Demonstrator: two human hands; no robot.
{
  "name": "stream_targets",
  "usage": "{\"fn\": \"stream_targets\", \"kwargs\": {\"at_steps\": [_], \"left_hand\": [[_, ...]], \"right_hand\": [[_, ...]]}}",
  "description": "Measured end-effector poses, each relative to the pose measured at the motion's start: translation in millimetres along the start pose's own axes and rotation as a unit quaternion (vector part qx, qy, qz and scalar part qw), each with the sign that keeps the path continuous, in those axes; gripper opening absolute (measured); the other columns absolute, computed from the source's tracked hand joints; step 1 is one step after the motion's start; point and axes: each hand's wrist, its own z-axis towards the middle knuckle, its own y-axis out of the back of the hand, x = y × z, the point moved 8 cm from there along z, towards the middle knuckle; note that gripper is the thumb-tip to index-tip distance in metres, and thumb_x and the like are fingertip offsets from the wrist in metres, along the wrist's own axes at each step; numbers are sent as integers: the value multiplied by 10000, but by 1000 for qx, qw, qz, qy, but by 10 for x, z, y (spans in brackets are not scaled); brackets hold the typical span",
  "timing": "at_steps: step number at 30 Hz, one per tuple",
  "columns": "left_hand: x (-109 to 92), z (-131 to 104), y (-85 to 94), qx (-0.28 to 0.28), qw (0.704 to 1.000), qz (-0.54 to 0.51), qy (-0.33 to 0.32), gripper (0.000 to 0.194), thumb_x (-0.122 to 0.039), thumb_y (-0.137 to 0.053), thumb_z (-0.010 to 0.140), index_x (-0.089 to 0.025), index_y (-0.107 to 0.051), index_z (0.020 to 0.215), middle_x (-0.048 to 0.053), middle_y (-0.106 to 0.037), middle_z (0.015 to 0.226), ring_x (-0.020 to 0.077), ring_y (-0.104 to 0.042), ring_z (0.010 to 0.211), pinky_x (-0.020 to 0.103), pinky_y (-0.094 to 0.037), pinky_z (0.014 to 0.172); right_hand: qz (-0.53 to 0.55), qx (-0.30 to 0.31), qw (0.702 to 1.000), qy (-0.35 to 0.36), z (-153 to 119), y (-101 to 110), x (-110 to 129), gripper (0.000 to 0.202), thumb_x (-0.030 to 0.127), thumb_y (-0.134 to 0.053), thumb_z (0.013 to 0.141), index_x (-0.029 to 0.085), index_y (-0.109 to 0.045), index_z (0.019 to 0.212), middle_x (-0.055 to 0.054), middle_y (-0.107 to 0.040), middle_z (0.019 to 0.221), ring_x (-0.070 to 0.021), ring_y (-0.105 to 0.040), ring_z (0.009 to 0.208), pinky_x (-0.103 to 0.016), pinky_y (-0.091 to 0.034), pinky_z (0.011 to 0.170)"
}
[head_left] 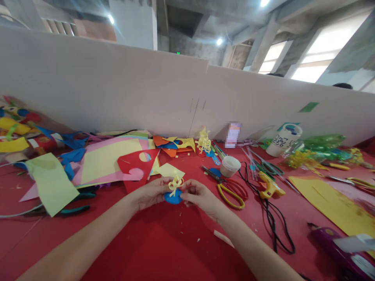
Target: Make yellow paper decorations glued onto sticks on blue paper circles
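Between my two hands is a small paper craft piece: a blue round base with looped yellow paper strips standing on top. My left hand grips it from the left, its fingertips partly hidden behind the yellow loops. From the other side, the thumb and fingers of my right hand pinch the blue edge. A similar piece of yellow curls stands farther back near the white partition. Just behind my hands lies a red paper sheet with cut-out holes.
Scissors with red and yellow handles, a white cup and a yellow glue gun lie to the right. A purple glue gun is at the lower right. Coloured paper sheets and pliers lie left. A white partition closes the back.
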Motion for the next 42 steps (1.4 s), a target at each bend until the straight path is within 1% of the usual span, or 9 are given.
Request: {"fn": "stream_targets", "kwargs": {"at_steps": [3, 9, 13, 16, 20, 24, 29, 35, 42], "left_hand": [[10, 4, 25, -16, 1000, -4, -7, 327, -252, -770, 602, -172, -638, 890, 1, -644, 762, 101, -588, 656, 185, -439, 609], [-13, 25, -32, 12, 999, -6, -34, 273, -226, -783, 591, -147, -640, 811, 4, -641, 718, 100, -589, 641, 185, -445, 610], [48, 72, 92, -55, 997, -44, -34, 219, -286, -738, 653, -154, -636, 794, 2, -648, 716, 102, -600, 650, 187, -454, 625], [91, 84, 158, -89, 992, -74, -41, 144, -275, -674, 726, -163, -634, 807, 14, -665, 753, 103, -616, 692, 192, -463, 680], [107, 84, 129, -70, 995, -64, -42, 136, -227, -668, 729, -134, -627, 818, 42, -676, 740, 109, -620, 673, 200, -459, 682], [101, 85, 112, -54, 996, -55, -44, 155, -240, -679, 718, -128, -628, 812, 41, -676, 743, 107, -618, 680, 198, -450, 678], [87, 79, 102, -38, 997, -52, -53, 192, -277, -699, 696, -134, -632, 804, 34, -670, 744, 108, -611, 702, 206, -448, 706], [91, 81, 104, -29, 997, -41, -60, 234, -312, -722, 665, -137, -632, 791, 28, -664, 732, 112, -608, 697, 211, -443, 702], [91, 71, 94, -27, 997, -48, -60, 233, -313, -721, 667, -136, -639, 794, 33, -666, 741, 114, -607, 701, 220, -441, 711]], "right_hand": [[10, 2, 1000, 0, -10, -19, 4, 364, 340, -760, 566, 195, -497, 773, 84, -547, 543, -74, -531, 491, -213, -434, 515], [55, -2, 998, -37, -28, -56, -85, 371, 367, -757, 570, 193, -490, 760, 71, -582, 573, -75, -559, 529, -207, -453, 549], [96, -14, 995, -38, -3, -12, -104, 355, 330, -777, 547, 187, -518, 744, 74, -586, 581, -58, -551, 513, -183, -449, 539], [107, -50, 993, -18, 53, 150, -41, 359, 338, -780, 533, 169, -580, 779, 50, -613, 617, -54, -557, 520, -186, -463, 558], [29, -171, 983, 60, 160, 593, 163, 406, 429, -748, 520, 142, -636, 784, -14, -662, 693, -110, -612, 585, -270, -510, 646], [-43, -258, 959, 105, 303, 988, 306, 367, 424, -677, 600, 160, -635, 850, -37, -691, 783, -171, -657, 744, -309, -510, 743], [-194, -333, 917, 105, 470, 1273, 431, 221, 243, -581, 708, 151, -649, 896, -55, -704, 878, -195, -651, 863, -304, -488, 796], [-393, -362, 845, 26, 617, 1329, 469, 155, 131, -530, 789, 117, -656, 878, -104, -682, 914, -212, -621, 929, -303, -449, 845], [-550, -317, 769, -72, 776, 1292, 381, 290, 295, -517, 872, 136, -522, 1115, -84, -552, 1110, -189, -573, 932, -383, -490, 783]]}}
